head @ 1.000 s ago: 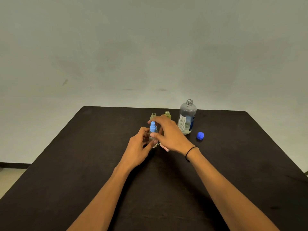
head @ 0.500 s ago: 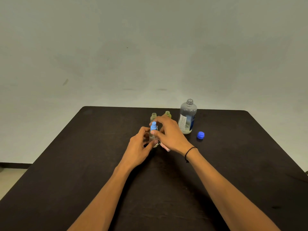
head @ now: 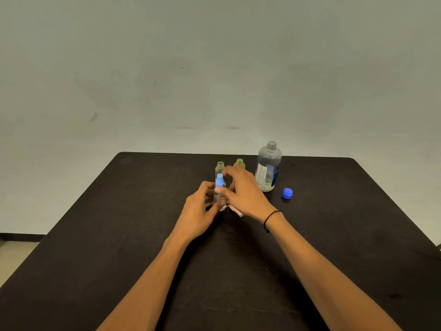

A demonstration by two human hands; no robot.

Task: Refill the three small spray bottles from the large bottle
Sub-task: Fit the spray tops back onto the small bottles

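1. Centrally, the left hand (head: 199,211) curls its fingers round the clear spray bottle (head: 220,199) standing on the dark table (head: 119,235).
2. The right hand (head: 245,191) pinches the blue spray cap (head: 219,180) on that bottle.
3. Two uncapped small bottles (head: 220,166) stand just behind; the large bottle (head: 268,167) stands open to the right, its blue cap (head: 287,193) beside it.

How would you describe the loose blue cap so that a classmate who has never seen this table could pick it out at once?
Start at the dark table and find the large clear bottle standing open toward its far edge. Just right of that bottle's base, apart from it, lies the blue cap. Unlike the paler blue spray top held between the hands, it sits alone on the tabletop, on no bottle.
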